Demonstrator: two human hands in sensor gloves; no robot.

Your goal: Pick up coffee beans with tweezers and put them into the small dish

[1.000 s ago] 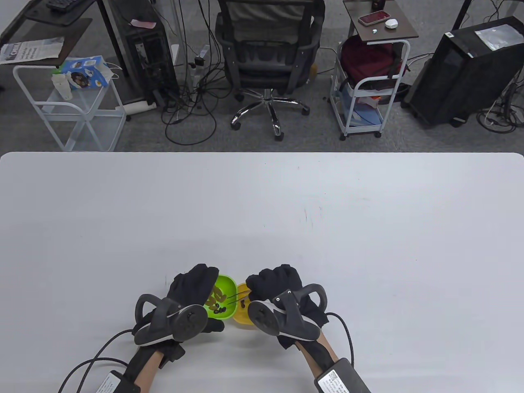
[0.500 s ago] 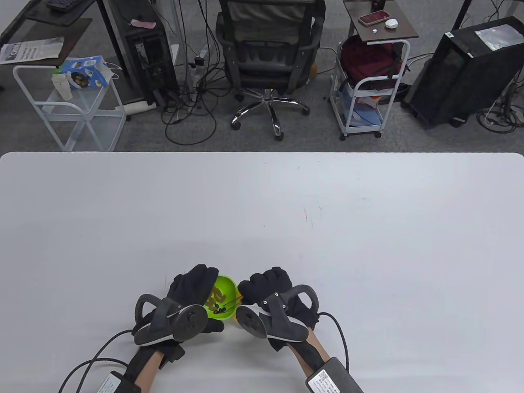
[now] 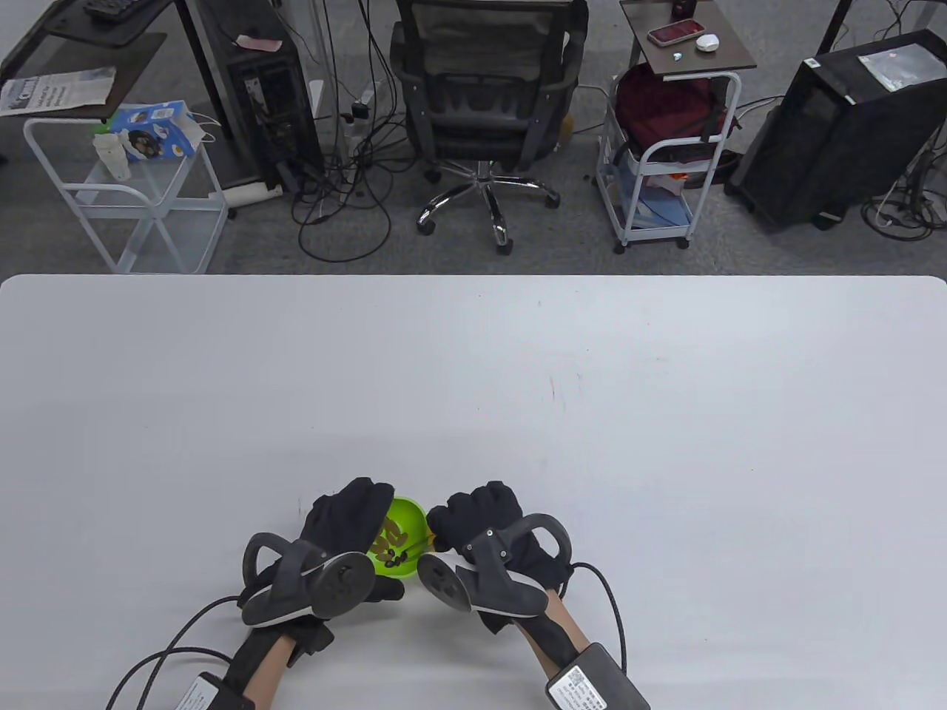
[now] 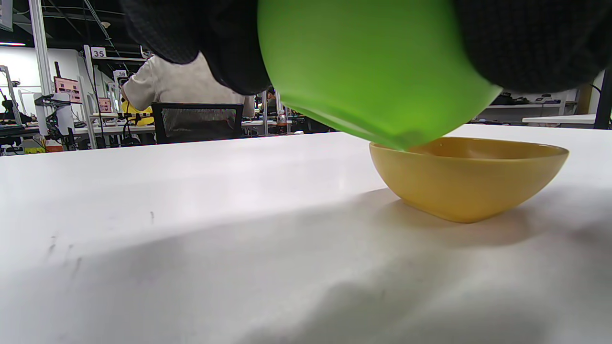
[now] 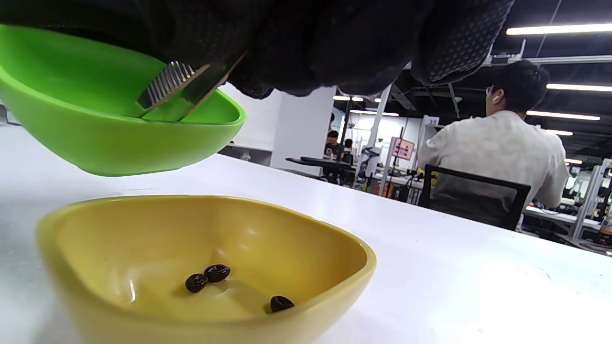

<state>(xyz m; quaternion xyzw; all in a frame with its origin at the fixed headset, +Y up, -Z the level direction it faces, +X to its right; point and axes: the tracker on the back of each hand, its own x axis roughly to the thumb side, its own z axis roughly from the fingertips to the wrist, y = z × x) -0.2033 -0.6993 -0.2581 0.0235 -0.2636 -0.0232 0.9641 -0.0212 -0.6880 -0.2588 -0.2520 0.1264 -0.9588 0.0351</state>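
Beyond my white bench (image 3: 518, 384) the table view shows grey carpet, an office chair (image 3: 484, 96), two white carts and a black computer tower. Near the front edge, my left hand (image 3: 348, 525) grips the green bowl (image 3: 405, 521), fingers wrapped over its left rim; dark beans (image 3: 396, 562) lie in it. My right hand (image 3: 484, 521) sits just to its right, pinching the tweezers (image 3: 420, 549), whose thin arms reach into the green bowl. The yellow dish is all but hidden under that hand.

From the left wrist, the green bowl (image 4: 377, 71) hangs tilted above the bench, my fingers (image 4: 229, 43) on both sides of it, its low edge over the rim of the yellow dish (image 4: 468, 177), which stands on the bench.

From the right wrist, the yellow dish (image 5: 205, 267) is close below, with three beans (image 5: 215, 274) on its bottom. The green bowl (image 5: 110, 129) is raised behind it, and the ribbed tweezers (image 5: 177, 88) run from my gloved fingers (image 5: 334, 43) down into it. I cannot tell whether the tips hold a bean.
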